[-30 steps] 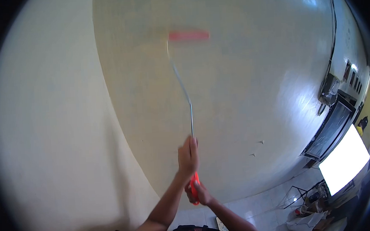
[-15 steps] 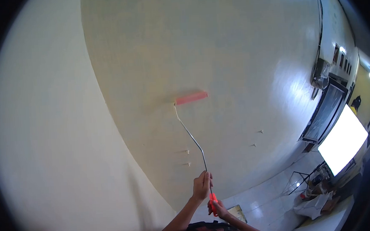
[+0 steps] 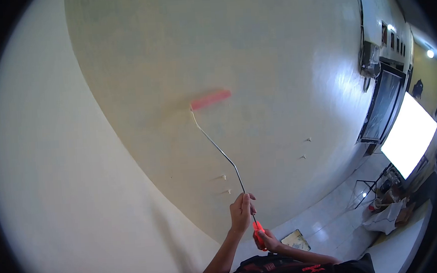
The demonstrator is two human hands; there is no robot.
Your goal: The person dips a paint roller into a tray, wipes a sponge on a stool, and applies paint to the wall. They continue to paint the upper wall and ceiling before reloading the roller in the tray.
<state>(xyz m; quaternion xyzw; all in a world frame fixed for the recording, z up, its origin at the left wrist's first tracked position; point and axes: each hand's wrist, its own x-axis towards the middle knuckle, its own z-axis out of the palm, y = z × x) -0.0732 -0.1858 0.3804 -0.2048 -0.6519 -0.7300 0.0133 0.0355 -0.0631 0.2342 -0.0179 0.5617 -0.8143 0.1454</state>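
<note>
A paint roller with a pink sleeve (image 3: 211, 99) lies against the pale wall (image 3: 275, 83), its sleeve slightly blurred. From the sleeve's left end a long bent metal rod (image 3: 219, 149) runs down toward me. My left hand (image 3: 240, 213) is closed around the lower part of this rod. Just below it, my right hand (image 3: 268, 240) is wrapped round the orange handle (image 3: 258, 228). Several small plugs or hooks (image 3: 224, 177) stick out of the wall below the sleeve.
Another wall (image 3: 54, 146) meets this one at a corner on the left. A flat tray-like item (image 3: 296, 240) lies on the tiled floor (image 3: 328, 215). At the right are a bright light panel (image 3: 409, 136), a black stand (image 3: 366, 190), a white bag (image 3: 383, 219) and a window (image 3: 384, 104).
The roller sleeve has moved up and to the left along the wall and tilts more. Both hands keep their hold on the rod and handle. My view has turned a little.
</note>
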